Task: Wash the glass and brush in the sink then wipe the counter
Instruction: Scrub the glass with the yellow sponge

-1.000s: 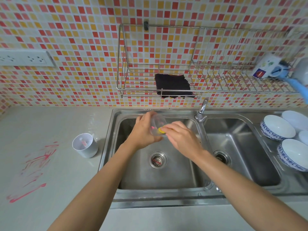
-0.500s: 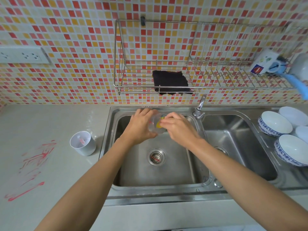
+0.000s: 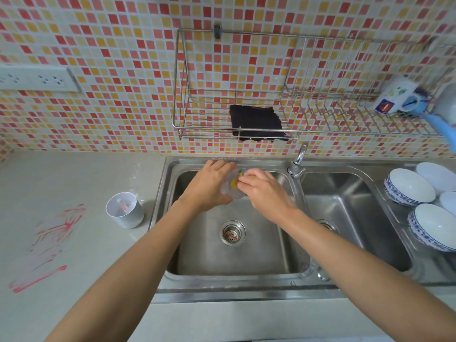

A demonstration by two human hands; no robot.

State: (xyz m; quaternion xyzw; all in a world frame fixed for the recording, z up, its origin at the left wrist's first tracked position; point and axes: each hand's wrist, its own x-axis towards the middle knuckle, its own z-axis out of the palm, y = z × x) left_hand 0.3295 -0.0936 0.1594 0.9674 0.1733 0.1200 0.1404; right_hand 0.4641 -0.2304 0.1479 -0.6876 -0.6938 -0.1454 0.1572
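Note:
Over the left basin of the steel sink [image 3: 293, 243], my left hand [image 3: 209, 185] grips a clear glass [image 3: 230, 191] tipped on its side, mouth facing right. My right hand [image 3: 265, 191] pinches a yellow sponge [image 3: 234, 182] and pushes it into the glass. Most of the sponge is hidden by my fingers. A white cup [image 3: 124, 213] with a pink-handled brush [image 3: 122, 206] inside stands on the counter left of the sink. Red smears [image 3: 49, 240] mark the grey counter [image 3: 61, 183] further left.
A faucet [image 3: 298, 161] stands between the two basins. A dark cloth [image 3: 256, 122] lies in the wire wall rack [image 3: 197, 129]. Blue-rimmed white bowls [image 3: 410, 186] sit on the right drainboard. A mug [image 3: 394, 97] rests on the rack's right end. A power strip [image 3: 37, 79] is on the tiled wall.
Both hands with the glass and sponge have shifted a little toward the back of the basin; the sponge sits deeper in the glass. The view has tilted slightly.

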